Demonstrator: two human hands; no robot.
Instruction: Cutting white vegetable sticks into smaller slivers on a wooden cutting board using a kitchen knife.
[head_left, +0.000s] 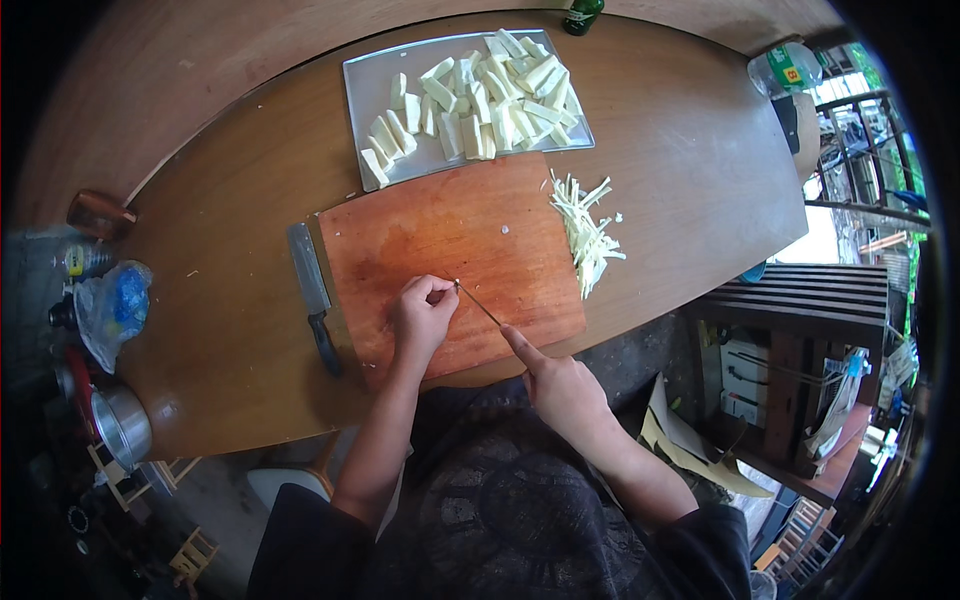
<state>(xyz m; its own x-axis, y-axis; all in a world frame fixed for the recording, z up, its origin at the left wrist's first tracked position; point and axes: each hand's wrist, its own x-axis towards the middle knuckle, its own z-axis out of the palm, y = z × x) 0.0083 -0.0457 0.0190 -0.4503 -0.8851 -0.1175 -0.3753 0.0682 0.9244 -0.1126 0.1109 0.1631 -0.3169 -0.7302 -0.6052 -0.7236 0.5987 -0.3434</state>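
My left hand (424, 311) is over the wooden cutting board (450, 217), thumb and forefinger pinched together at the tip of a knife. A tiny pale bit (457, 282) shows at those fingertips, mostly hidden by them. My right hand (566, 386) grips the handle of this thin knife (480, 304), forefinger stretched along it; the blade is seen nearly edge-on. Beyond the board, a metal tray (375, 90) holds many thick, pale peeled vegetable sticks (471, 135). Thin pale strips (589, 236) lie heaped along the board's right edge.
A broad knife with a black handle (309, 270) lies left of the board on the wooden table (232, 300). A green bottle (582, 16) stands at the back, a plastic bottle (785, 69) at the far right. A metal pot (122, 426) and a plastic bag (116, 311) sit at the left.
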